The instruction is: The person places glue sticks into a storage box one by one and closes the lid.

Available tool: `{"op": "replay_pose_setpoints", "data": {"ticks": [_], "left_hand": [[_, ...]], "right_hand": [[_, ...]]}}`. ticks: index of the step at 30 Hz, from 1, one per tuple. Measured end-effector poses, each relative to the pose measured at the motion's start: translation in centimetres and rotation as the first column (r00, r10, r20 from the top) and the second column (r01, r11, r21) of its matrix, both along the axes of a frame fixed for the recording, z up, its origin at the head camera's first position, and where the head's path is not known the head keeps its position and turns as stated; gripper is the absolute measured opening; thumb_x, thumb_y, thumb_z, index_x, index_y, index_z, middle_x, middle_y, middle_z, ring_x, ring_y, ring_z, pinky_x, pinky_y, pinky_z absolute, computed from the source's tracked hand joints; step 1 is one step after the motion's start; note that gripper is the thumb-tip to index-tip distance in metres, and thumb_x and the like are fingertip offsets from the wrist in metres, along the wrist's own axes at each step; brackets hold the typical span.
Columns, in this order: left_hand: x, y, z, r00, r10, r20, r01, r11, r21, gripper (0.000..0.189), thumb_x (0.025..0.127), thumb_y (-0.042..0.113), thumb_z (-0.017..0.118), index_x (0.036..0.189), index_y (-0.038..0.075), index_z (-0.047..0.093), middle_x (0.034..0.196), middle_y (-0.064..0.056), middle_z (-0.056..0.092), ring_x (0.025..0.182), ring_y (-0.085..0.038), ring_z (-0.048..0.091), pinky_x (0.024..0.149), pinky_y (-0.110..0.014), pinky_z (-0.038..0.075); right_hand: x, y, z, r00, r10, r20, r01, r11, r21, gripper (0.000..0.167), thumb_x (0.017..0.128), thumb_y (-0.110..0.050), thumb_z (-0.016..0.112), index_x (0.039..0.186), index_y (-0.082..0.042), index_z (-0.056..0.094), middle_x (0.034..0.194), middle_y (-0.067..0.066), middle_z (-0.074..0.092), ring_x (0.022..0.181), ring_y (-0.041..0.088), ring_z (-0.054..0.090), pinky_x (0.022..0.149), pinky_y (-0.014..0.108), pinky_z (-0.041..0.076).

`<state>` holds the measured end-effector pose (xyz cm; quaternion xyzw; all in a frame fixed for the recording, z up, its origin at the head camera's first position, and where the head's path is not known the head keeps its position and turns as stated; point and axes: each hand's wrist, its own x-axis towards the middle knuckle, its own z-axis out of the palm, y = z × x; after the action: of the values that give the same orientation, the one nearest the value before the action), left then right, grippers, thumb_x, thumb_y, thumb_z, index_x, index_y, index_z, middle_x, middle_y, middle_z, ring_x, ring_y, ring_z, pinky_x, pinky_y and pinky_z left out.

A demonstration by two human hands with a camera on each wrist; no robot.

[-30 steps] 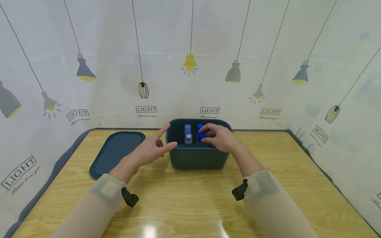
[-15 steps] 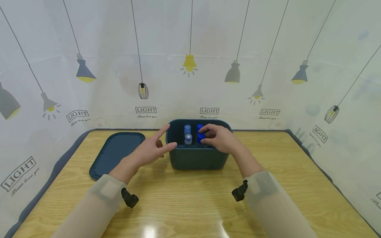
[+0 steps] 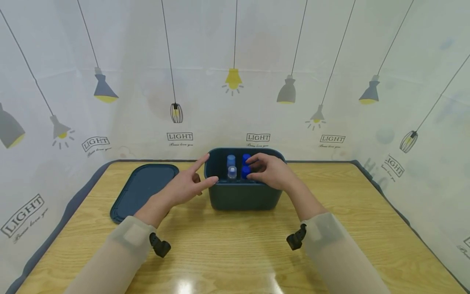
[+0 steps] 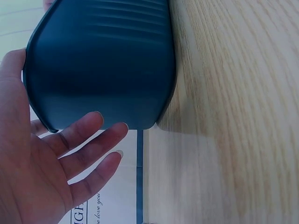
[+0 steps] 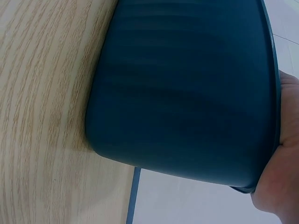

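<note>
A dark teal plastic bin stands on the table, with several small bottles upright inside. One has a clear cap; behind it is a lighter blue cap. My right hand reaches over the bin's right side, thumb and fingertips at the dark blue cap of the front right bottle. Another dark blue cap sits behind it. The bottles' lower bodies are hidden by the bin wall. My left hand is spread at the bin's left end, index finger and thumb at the rim.
A dark teal lid lies on the wooden table left of the bin, partly behind the left forearm. A pale curtain printed with lamps hangs close behind the table's back edge.
The front dark blue cap has shifted slightly left and down under the right fingertips, closer to the clear-capped bottle. The left hand, bin and lid hold their places.
</note>
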<state>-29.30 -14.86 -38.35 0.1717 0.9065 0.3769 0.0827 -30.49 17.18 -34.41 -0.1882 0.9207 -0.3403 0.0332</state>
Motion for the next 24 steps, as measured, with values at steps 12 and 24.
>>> {"op": "replay_pose_setpoints", "data": {"ticks": [12,24], "left_hand": [[0.2,0.1,0.0,1.000,-0.006,0.006,0.006,1.000,0.017,0.095,0.101,0.077,0.061,0.175,0.050,0.008,0.100,-0.017,0.075,0.096,-0.035,0.072,0.078,-0.040,0.054],[0.1,-0.1,-0.1,1.000,0.002,0.004,-0.002,1.000,0.009,0.096,0.100,0.078,0.061,0.175,0.051,0.008,0.098,-0.014,0.074,0.096,-0.033,0.072,0.079,-0.040,0.054]], "right_hand": [[0.5,3.0,-0.3,0.966,-0.126,-0.225,0.069,0.967,-0.246,0.045,0.106,-0.025,0.076,0.147,-0.010,0.066,0.149,0.013,0.067,0.138,0.036,0.059,0.113,0.058,0.048],[1.8,9.3,-1.8,0.992,-0.113,-0.052,0.102,0.978,-0.182,0.069,0.109,-0.041,0.069,0.168,-0.015,0.045,0.170,0.017,0.046,0.153,0.044,0.045,0.122,0.065,0.040]]}}
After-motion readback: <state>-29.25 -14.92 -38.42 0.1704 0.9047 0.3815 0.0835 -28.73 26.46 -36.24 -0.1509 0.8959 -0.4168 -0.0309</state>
